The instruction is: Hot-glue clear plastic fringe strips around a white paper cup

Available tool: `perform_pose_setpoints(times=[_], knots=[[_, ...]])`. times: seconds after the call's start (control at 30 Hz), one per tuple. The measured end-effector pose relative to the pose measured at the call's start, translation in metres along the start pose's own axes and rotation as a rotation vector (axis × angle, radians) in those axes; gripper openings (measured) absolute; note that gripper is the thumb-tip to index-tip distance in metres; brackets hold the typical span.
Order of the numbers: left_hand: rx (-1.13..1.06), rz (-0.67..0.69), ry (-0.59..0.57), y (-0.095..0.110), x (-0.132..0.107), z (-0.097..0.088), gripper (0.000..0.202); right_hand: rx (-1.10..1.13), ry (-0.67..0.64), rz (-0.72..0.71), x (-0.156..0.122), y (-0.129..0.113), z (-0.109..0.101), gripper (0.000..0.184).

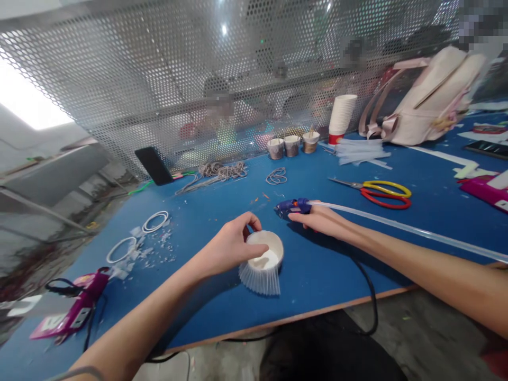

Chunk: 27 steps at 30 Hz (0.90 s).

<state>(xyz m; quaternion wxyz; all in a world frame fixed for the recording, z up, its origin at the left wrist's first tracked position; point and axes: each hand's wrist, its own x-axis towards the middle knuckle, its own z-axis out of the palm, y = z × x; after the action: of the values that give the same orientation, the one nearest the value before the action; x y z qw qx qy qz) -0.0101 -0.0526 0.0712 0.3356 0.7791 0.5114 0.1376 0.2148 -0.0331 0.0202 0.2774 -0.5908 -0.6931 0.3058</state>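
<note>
My left hand (241, 239) grips the rim of a small paper cup (280, 244), thumb inside and fingers around the outer wall. Pleated translucent strip (262, 281) fans out from the cup's near side. To the right, my right hand (317, 218) is closed around a blue glue gun (294, 206), whose nozzle points left above the table. A long clear glue stick (397, 225) runs out of its back end and over my right forearm. The gun's tip and the cup are apart.
Scissors (383, 193) with yellow and red handles lie at the right. Behind stand three small cups (292, 146), a paper-cup stack (342, 117) and translucent strips (361, 152). Grey cord (224, 170), white rings (121, 250), scraps and a magenta power strip (81, 312) lie leftward.
</note>
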Motion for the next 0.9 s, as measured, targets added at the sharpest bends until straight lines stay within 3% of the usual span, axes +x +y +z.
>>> perform_pose_setpoints(times=[0.27, 0.4, 0.53, 0.83, 0.9], knots=[[-0.137, -0.010, 0.137, -0.007, -0.015, -0.013, 0.025, -0.073, 0.039, -0.070, 0.000, 0.002, 0.001, 0.026], [-0.132, -0.041, 0.200, -0.010, -0.023, -0.010, 0.026, -0.099, 0.050, -0.020, -0.005, 0.006, -0.003, 0.033], [-0.085, -0.050, 0.186, -0.014, -0.024, -0.003, 0.030, -0.112, 0.049, -0.012, -0.015, 0.010, -0.007, 0.041], [-0.032, -0.042, 0.201, -0.013, -0.010, 0.007, 0.020, -0.280, 0.319, -0.007, -0.067, 0.020, -0.021, 0.034], [-0.052, -0.041, 0.210, -0.014, -0.008, 0.008, 0.017, -0.304, 0.315, -0.030, -0.082, 0.018, -0.023, 0.029]])
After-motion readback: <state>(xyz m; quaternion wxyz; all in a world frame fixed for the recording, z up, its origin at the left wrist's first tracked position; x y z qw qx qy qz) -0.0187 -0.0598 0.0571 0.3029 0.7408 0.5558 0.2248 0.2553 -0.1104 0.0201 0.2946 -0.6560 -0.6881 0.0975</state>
